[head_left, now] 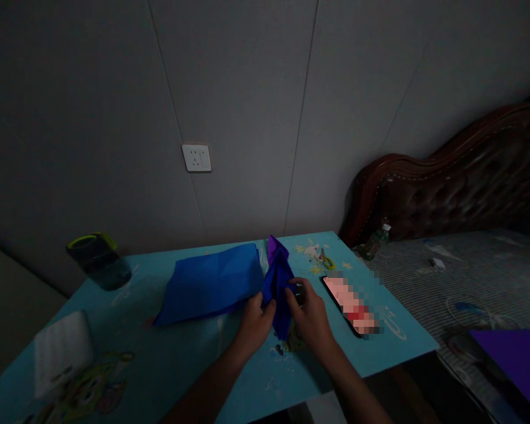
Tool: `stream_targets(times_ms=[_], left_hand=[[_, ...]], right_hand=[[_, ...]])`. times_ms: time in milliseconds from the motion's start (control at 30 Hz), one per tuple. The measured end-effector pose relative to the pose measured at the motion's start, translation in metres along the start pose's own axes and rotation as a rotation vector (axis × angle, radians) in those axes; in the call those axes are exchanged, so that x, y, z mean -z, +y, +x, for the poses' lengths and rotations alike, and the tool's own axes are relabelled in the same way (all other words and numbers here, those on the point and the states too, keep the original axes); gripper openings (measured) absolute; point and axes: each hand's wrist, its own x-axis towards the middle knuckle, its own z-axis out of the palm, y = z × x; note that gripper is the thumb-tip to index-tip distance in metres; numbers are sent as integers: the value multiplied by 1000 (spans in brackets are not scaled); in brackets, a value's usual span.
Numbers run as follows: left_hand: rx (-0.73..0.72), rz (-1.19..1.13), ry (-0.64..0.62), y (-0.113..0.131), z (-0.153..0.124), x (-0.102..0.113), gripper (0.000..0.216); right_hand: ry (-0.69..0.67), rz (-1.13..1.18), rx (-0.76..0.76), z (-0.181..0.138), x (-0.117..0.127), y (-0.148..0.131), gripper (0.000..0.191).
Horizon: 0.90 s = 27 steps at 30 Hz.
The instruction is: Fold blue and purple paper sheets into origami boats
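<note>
Between my two hands is a folded piece of dark blue paper, pointed at its top and bottom, with a crease opening down its middle. My left hand pinches its lower left edge, thumb in front. On the other side my right hand grips the right edge with bent fingers. Just behind the folded paper a purple paper piece shows in part. A stack of blue paper sheets lies flat to the left of my hands.
On the light blue table stand a dark cup and a white box-like object. A phone lies right of my hands, scissors behind it. Beyond the table's right edge is a bed with a bottle and a purple sheet.
</note>
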Motion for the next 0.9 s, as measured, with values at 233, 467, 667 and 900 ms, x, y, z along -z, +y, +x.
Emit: stream_targets(times_ms=[233, 467, 667, 900], left_hand=[[-39, 86, 22, 1, -5, 0, 21], [-80, 162, 47, -3, -4, 4, 25], [-18, 254, 152, -8, 5, 12, 18], [-50, 240, 179, -8, 0, 9, 12]], right_hand=[[17, -33, 48, 8, -4, 4, 39], [-84, 18, 57, 20, -7, 9, 34], [97, -182, 168, 6, -12, -3, 44], [21, -491, 192, -1, -16, -26, 36]])
